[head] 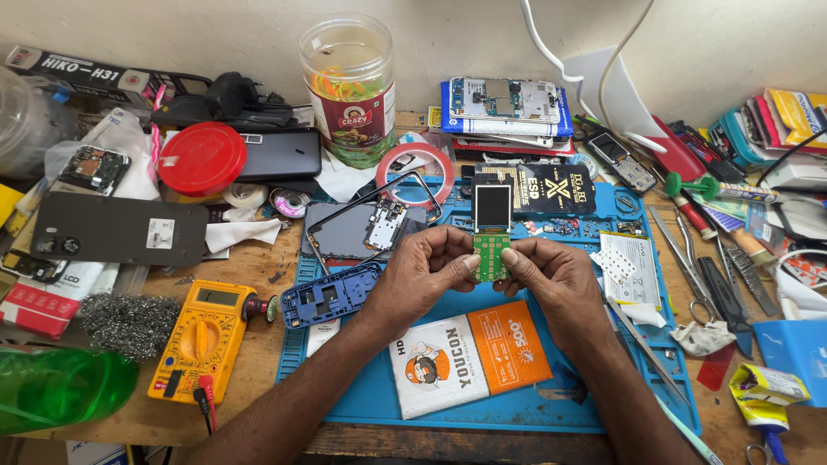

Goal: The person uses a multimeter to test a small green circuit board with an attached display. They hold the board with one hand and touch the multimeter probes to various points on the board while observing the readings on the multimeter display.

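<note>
- Both forearms come up from the bottom edge of the view and meet over a blue work mat [534,413].
- Nearest on that mat lies a white and orange flat packet [469,355], just below the hands.
- Left hand [422,280] is curled, its thumb and fingers pinching the left edge of a small green circuit board [492,251].
- Right hand [556,280] is curled likewise, thumb pressed on the board's right edge.
- Held upright between the two hands, above the middle of the mat, the board carries a small dark screen [493,207] at its top.
- Beside the left wrist, a blue phone frame [330,295] rests on the mat's left edge.
- Behind the left hand lies an opened phone with a loose bezel [370,226].
- On the wooden bench to the left sits a yellow multimeter [203,334], with a wad of steel wool [127,323] next to it.
- Tweezers and pliers [698,258] lie right of the mat.
- At the back stand a clear plastic jar [349,86] and a red lid [202,158].
</note>
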Motion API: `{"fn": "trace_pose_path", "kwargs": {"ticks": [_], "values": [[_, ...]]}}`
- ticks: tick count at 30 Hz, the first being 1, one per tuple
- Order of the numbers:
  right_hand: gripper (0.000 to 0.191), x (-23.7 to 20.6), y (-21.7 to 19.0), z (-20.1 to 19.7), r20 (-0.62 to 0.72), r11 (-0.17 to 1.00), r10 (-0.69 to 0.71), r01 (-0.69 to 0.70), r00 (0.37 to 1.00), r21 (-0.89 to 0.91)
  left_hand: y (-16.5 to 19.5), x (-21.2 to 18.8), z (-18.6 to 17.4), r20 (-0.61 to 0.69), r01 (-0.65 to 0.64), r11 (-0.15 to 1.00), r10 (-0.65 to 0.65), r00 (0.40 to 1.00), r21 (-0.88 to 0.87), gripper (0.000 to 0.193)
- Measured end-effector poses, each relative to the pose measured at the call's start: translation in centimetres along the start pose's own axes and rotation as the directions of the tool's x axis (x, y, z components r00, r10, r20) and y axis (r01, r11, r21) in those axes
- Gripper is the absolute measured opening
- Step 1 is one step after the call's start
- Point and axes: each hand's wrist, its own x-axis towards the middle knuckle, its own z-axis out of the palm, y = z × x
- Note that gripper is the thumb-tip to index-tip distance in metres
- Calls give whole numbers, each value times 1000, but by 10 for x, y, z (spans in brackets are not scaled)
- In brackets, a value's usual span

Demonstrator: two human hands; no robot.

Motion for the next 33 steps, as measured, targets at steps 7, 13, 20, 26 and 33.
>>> {"fn": "trace_pose_path", "kwargs": {"ticks": [7,13,20,26,33], "values": [[25,0,0,0,5,1000,2,-2,1000,-19,-1,0,2,-39,15,1000,-16,999,-21,27],[26,2,3,-3,-10,1000,22,-22,1000,4,-3,2,1,-73,-2,1000,0,997,-25,25],[24,1,3,-2,58,999,29,-27,998,-33,-5,5,-2,-134,-49,988,29,991,-149,24],[20,2,3,1,54,996,57,-54,997,-66,-8,4,-2,-148,-52,983,26,989,-174,23],[20,4,6,-1,67,996,51,-46,996,-79,-8,5,-2,-158,-51,983,23,987,-177,20]]}}
